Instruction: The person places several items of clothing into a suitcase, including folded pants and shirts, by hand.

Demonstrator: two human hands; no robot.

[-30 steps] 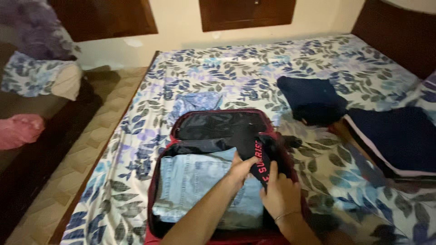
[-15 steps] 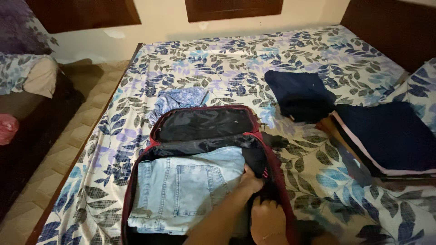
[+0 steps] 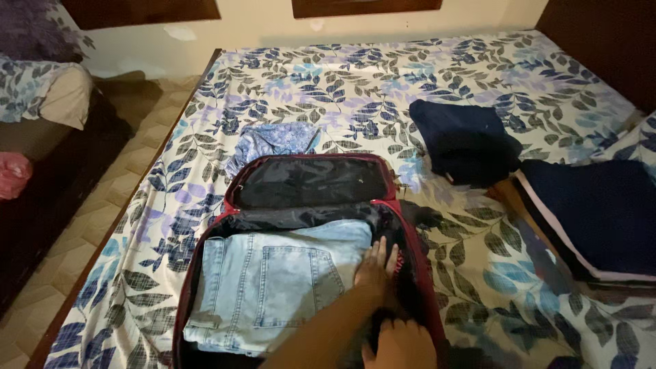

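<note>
Pale denim jeans (image 3: 273, 283) lying folded in the open red suitcase (image 3: 417, 273) on the bed (image 3: 342, 89), dark garment (image 3: 403, 273) now tucked down their right side, left hand (image 3: 376, 268) flat with fingers spread, right hand (image 3: 400, 345) lower, grip unclear.

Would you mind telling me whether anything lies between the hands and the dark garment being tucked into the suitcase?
Nothing visible does: the left hand and the right hand rest directly on the dark garment, beside the folded light-blue jeans in the maroon suitcase.
</note>
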